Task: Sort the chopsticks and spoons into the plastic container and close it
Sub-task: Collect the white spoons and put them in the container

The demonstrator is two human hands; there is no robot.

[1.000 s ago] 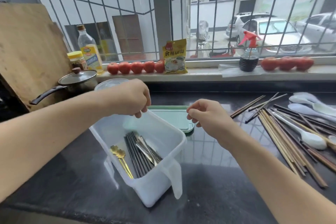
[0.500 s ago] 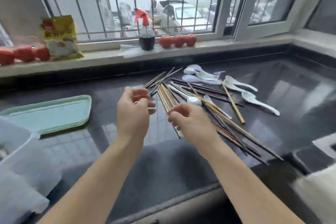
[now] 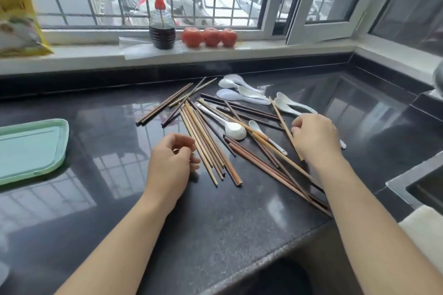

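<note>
A loose pile of wooden chopsticks [image 3: 208, 141], light and dark, lies spread on the dark counter [image 3: 119, 211]. Several white ceramic spoons [image 3: 239, 96] lie among and behind them. The pale green lid [image 3: 28, 148] rests flat at the left edge; the plastic container itself is out of view. My left hand [image 3: 171, 160] hovers just left of the light chopsticks, fingers curled loosely, holding nothing. My right hand [image 3: 314, 137] is over the right side of the pile, fingers bent down onto a light chopstick and a spoon; I cannot tell whether it grips anything.
On the window sill stand a spray bottle [image 3: 161, 29] with a red trigger, three tomatoes [image 3: 209, 36] and a yellow packet [image 3: 16, 21]. A steel sink [image 3: 422, 187] opens at the right, with a white cloth [image 3: 422, 230] in front of it.
The view swung right from the container to the pile. Both hands left the container and came over the chopsticks; the right hand moved further right onto the pile.
</note>
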